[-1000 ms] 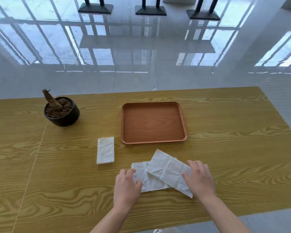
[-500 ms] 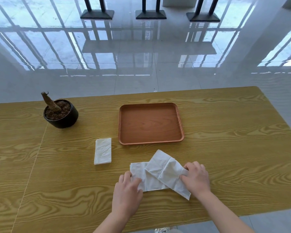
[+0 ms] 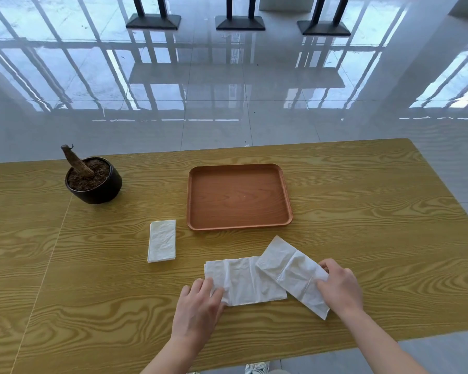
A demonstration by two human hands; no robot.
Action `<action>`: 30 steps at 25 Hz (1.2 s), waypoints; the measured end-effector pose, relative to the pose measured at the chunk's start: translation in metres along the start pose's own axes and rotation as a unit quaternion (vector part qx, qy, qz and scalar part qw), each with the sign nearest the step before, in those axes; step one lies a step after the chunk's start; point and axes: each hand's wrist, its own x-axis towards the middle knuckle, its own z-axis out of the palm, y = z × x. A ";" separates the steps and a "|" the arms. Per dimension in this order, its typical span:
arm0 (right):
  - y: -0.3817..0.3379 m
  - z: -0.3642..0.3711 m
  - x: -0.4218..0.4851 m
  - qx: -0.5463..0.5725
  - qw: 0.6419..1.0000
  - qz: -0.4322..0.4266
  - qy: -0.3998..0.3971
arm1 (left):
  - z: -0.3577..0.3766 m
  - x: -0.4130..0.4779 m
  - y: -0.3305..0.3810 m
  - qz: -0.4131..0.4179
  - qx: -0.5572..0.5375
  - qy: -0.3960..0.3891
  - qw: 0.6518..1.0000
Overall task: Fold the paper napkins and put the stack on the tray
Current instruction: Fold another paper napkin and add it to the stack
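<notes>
Two white paper napkins lie overlapping near the table's front edge. The upper napkin (image 3: 291,271) lies slanted across the right end of the lower napkin (image 3: 241,282). My right hand (image 3: 339,286) pinches the upper napkin's right end between thumb and fingers. My left hand (image 3: 197,310) presses flat on the lower napkin's left corner. A folded white napkin (image 3: 162,241) rests apart to the left. The brown wooden tray (image 3: 288,201) stands behind the napkins with nothing in it.
A black pot (image 3: 103,190) filled with soil and a short woody stump stands at the back left of the yellow wooden table (image 3: 376,238). Beyond the table is a glossy tiled floor with dark stand bases (image 3: 239,22).
My right hand has curled its fingers onto the upper napkin's right end, which now bunches slightly. My left hand stays on the lower napkin.
</notes>
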 end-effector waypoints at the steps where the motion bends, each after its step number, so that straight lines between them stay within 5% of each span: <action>1: 0.002 0.000 0.000 -0.010 1.000 0.003 0.005 | 0.000 0.000 0.000 -0.002 -0.001 0.002 1.000; 5: -0.003 0.007 -0.010 -0.075 0.992 -0.054 0.087 | 0.000 -0.001 -0.006 -0.013 0.004 0.009 1.000; 8: -0.029 0.019 -0.027 -0.038 0.974 -0.195 0.109 | 0.002 -0.009 -0.016 -0.022 0.004 0.017 1.000; 11: -0.061 0.042 -0.054 -0.005 0.942 -0.331 0.049 | 0.003 -0.023 -0.033 -0.032 -0.007 0.024 0.999; 16: -0.092 0.073 -0.084 -0.042 0.894 -0.444 -0.050 | 0.002 -0.054 -0.062 -0.075 -0.082 0.075 0.991; 19: -0.102 0.083 -0.092 -0.114 0.871 -0.471 -0.083 | -0.006 -0.061 -0.062 -0.082 -0.158 0.107 0.978; 23: -0.111 0.081 -0.090 -0.013 0.875 -0.483 -0.017 | -0.016 -0.057 -0.064 -0.108 -0.245 0.143 0.953; 30: -0.125 0.054 -0.080 0.138 0.918 -0.362 -0.081 | -0.027 -0.043 -0.071 -0.216 -0.446 0.171 0.851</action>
